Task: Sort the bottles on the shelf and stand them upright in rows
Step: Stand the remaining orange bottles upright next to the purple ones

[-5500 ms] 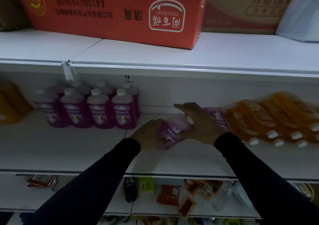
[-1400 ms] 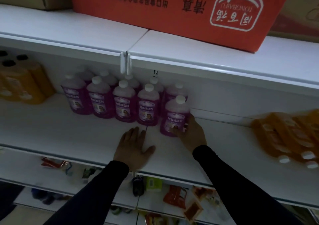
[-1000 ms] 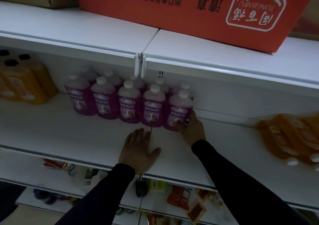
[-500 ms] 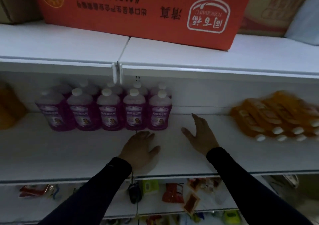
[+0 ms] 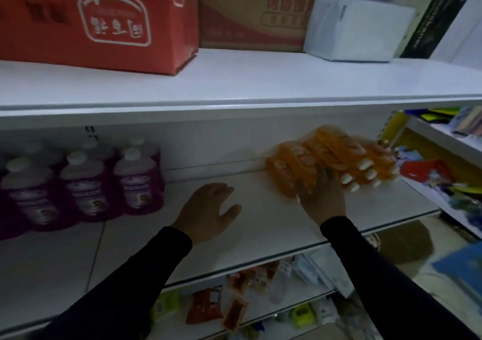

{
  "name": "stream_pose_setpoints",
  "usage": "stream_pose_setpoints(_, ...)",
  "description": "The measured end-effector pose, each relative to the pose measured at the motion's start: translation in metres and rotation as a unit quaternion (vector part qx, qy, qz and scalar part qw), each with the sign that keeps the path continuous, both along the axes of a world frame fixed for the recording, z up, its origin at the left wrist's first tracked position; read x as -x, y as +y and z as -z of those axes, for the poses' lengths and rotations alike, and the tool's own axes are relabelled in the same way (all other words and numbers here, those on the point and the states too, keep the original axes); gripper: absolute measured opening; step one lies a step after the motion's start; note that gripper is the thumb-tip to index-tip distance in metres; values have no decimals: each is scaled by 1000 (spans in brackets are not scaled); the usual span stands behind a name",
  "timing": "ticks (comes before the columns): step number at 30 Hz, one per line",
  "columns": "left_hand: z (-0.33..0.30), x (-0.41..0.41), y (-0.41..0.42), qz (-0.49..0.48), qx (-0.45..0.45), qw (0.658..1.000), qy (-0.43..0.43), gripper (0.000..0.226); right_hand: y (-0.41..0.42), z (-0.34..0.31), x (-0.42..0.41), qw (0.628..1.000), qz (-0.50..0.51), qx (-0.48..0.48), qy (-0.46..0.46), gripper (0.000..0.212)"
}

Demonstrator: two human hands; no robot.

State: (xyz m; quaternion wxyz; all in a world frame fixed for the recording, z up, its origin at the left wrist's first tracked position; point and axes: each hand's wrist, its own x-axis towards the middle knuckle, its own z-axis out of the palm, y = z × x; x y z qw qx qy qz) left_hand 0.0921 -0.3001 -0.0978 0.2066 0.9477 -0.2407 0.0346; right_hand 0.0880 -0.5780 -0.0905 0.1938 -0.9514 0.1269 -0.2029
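Orange bottles [image 5: 331, 159] lay on their sides in a heap at the right end of the middle shelf [image 5: 260, 225], white caps pointing to the front right, blurred in the frame. Right hand [image 5: 322, 196] reached onto the near end of that heap, fingers spread and straight across the closest bottle, touching but not curled round it as far as the blur allowed. Left hand [image 5: 208, 212] lay flat, palm down, on the bare shelf board between the two groups, fingers relaxed and holding nothing. Both forearms in dark sleeves.

Purple bottles [image 5: 86, 183] stood upright in rows at the left of the same shelf, white caps up, labels to the front, well apart from the orange heap.

On the top shelf, a red carton [image 5: 99, 21] with white lettering sat to the left, a brown carton [image 5: 250, 11] just beside it, and a white box [image 5: 357, 26] to the right, in front of a dark panel. Below the middle shelf, small packets [image 5: 216, 305] in red, orange and green lay scattered on a lower board. At the far right, an adjoining rack [image 5: 443, 172] held mixed coloured goods, too blurred to tell apart.
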Motion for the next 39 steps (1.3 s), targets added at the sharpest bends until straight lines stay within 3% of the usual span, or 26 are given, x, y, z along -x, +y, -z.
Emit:
stream_pose_setpoints(3, -1, -7, -39, -22, 3, 1000, 5, 64, -33, -1, -29, 997, 10, 74, 15, 77)
stream_pose_setpoints(9, 5, -7, -86, -84, 11, 996, 24, 64, -54, 18, -61, 987, -44, 136, 73, 75)
stream_pose_setpoints(12, 9, -6, -92, -117, 16, 992, 41, 62, -59, 21, -63, 987, -64, 134, 59, 63)
stream_pose_setpoints(15, 9, -6, -101, -130, 12, 990, 60, 61, -65, 21, -58, 970, -165, 176, -12, 46)
stream_pose_setpoints(17, 8, -9, -108, -125, 6, 990, 60, 60, -66, 22, -51, 964, -208, 156, -58, 41)
stream_pose_setpoints(20, 5, -14, -118, -117, 6, 992, 52, 60, -68, 20, -50, 971, -208, 118, -10, 46)
stream_pose_setpoints(22, 3, -16, -123, -111, 9, 993, 45, 59, -70, 19, -55, 982, -185, 34, -1, 48)
stream_pose_setpoints(24, 2, -19, -125, -103, 11, 994, 38, 57, -64, 12, -53, 979, -183, -75, 46, 37)
stream_pose_setpoints(25, 2, -19, -126, -98, 11, 995, 32, 57, -64, 17, -55, 980, -186, -69, 7, 36)
stream_pose_setpoints(27, 2, -21, -124, -92, 15, 995, 27, 56, -60, 11, -54, 972, -169, -162, 11, 39)
stream_pose_setpoints(28, 2, -22, -124, -92, 17, 995, 27, 56, -59, 15, -56, 980, -156, -123, 6, 42)
stream_pose_setpoints(31, 0, -24, -121, -85, 14, 996, 14, 55, -56, 24, -56, 979, -156, -126, 48, 49)
stream_pose_setpoints(34, -4, -26, -114, -71, 8, 997, -4, 56, -51, 8, -52, 985, -169, -21, 24, 58)
stream_pose_setpoints(36, -8, -28, -106, -65, 3, 998, -23, 60, -49, -9, -50, 976, -191, -86, 57, 67)
stream_pose_setpoints(39, -10, -34, -90, -62, -9, 998, -17, 79, -46, -30, -47, 936, -314, -137, 83, 60)
